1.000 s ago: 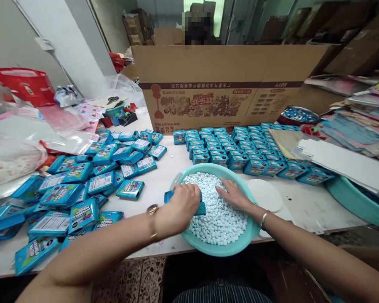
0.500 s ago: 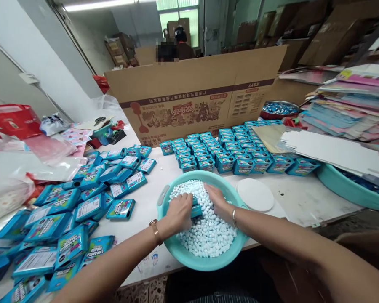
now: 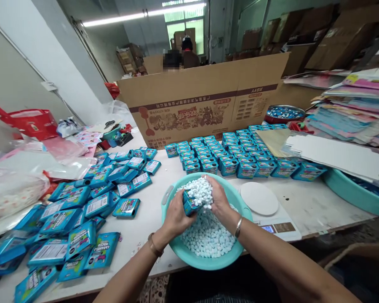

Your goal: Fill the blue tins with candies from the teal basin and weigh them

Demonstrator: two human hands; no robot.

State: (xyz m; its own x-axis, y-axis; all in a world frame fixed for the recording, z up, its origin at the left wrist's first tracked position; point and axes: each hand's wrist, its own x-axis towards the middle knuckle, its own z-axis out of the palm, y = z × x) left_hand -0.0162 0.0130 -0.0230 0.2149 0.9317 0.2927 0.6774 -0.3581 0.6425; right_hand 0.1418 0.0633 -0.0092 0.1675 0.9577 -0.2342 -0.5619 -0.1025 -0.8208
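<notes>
My left hand (image 3: 176, 215) is closed around a small blue candy box (image 3: 190, 203), tilted over the teal basin (image 3: 207, 264). Cupped beside the box, my right hand (image 3: 219, 197) holds a heap of small white candies (image 3: 201, 190) against its upper end. Some candies hang at the edge of the right palm. More pale white and bluish candies (image 3: 208, 237) lie in the basin below. Whether candies are inside the box is hidden by the heap and my fingers.
Loose blue boxes (image 3: 61, 221) are piled at the left. Rows of upright boxes (image 3: 229, 165) stand behind the basin, before a large cardboard sheet (image 3: 205, 99). To the right are a white scale (image 3: 259, 198), a second teal basin (image 3: 344, 195) and stacked printed sheets (image 3: 350, 107).
My right hand has come up out of the candies with a heap in it and moved against the box. My left hand has raised and turned the box.
</notes>
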